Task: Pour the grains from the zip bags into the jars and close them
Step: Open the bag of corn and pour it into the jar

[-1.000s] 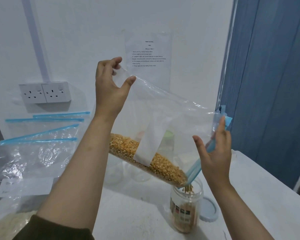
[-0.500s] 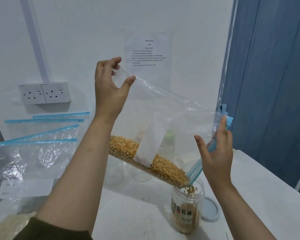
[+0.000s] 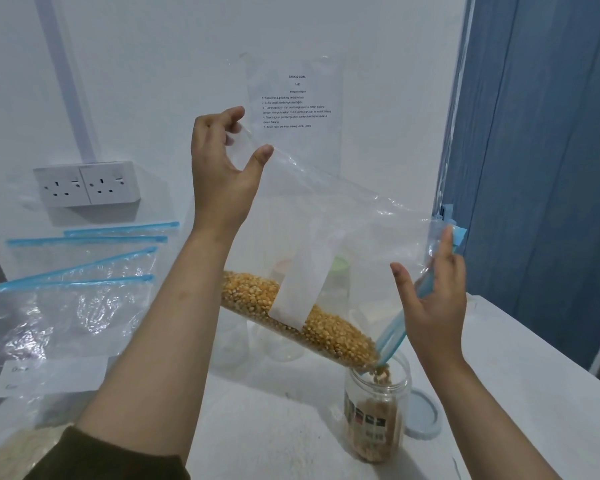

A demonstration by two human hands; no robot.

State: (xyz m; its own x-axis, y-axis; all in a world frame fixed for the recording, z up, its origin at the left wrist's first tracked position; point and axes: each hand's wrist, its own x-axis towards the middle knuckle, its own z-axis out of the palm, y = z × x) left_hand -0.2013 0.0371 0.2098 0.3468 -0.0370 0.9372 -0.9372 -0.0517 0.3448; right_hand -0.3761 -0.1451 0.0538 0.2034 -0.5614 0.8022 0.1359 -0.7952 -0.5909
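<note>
I hold a clear zip bag (image 3: 354, 223) tilted down to the right, with yellow corn kernels (image 3: 312, 327) lying along its lower edge. My left hand (image 3: 222, 174) pinches the bag's raised bottom corner. My right hand (image 3: 433, 299) holds the blue zip edge (image 3: 395, 330) at the bag's mouth. Kernels fall from the mouth into an open clear jar (image 3: 374, 414), which stands on the white table and is partly filled. Its pale blue lid (image 3: 425, 415) lies flat just right of it.
Several clear zip bags with blue strips (image 3: 73, 299) lean against the wall at the left. More clear jars (image 3: 284, 344) stand behind the held bag. A double socket (image 3: 85, 183) and a printed sheet (image 3: 295, 102) are on the wall. A blue door (image 3: 548, 168) is right.
More kernels have slid toward the bag's mouth and dropped into the jar, whose level has risen a little. Both hands hold nearly the same pose.
</note>
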